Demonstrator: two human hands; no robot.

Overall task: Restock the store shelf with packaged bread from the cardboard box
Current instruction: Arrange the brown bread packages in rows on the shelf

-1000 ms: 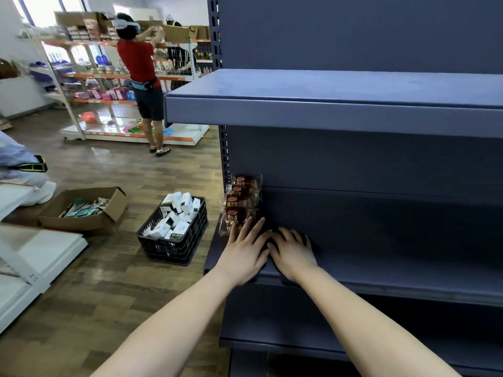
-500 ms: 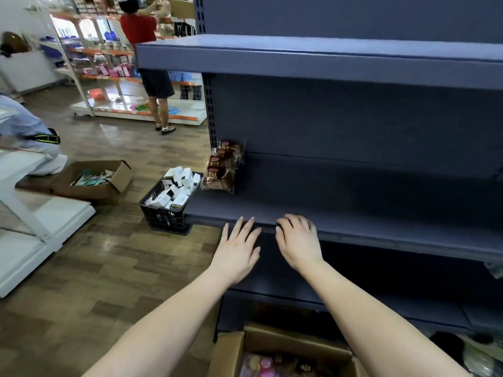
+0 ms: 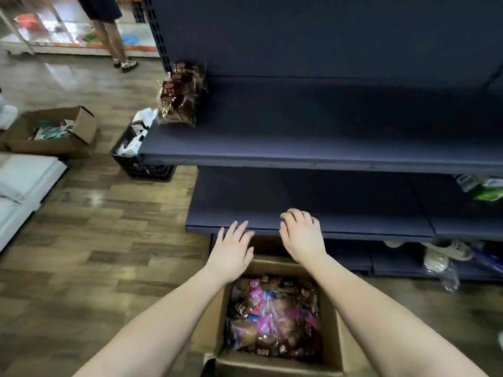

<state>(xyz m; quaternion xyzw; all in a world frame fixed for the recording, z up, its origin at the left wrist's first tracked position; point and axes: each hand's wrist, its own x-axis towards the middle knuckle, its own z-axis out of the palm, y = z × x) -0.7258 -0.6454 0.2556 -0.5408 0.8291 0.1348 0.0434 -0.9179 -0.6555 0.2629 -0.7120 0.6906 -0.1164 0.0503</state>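
Observation:
An open cardboard box (image 3: 215,327) stands on the floor below me, filled with packaged bread (image 3: 272,314) in brown and pink wrappers. A stack of brown bread packs (image 3: 178,95) sits at the left end of the dark blue shelf (image 3: 299,156). My left hand (image 3: 231,250) hangs above the box's far edge, fingers spread and straight, holding nothing. My right hand (image 3: 302,235) is beside it in front of the lower shelf (image 3: 340,227), fingers loosely curled, empty.
A black crate (image 3: 136,161) of white packs stands left of the shelf. Another cardboard box (image 3: 54,131) sits further left on the wooden floor. A person's legs (image 3: 114,42) are at the back. Bottles and packs (image 3: 446,254) lie low right.
Both hands have come off the shelf beside the bread stack and dropped down towards the box. My view has tilted down, bringing the box and its bread into sight.

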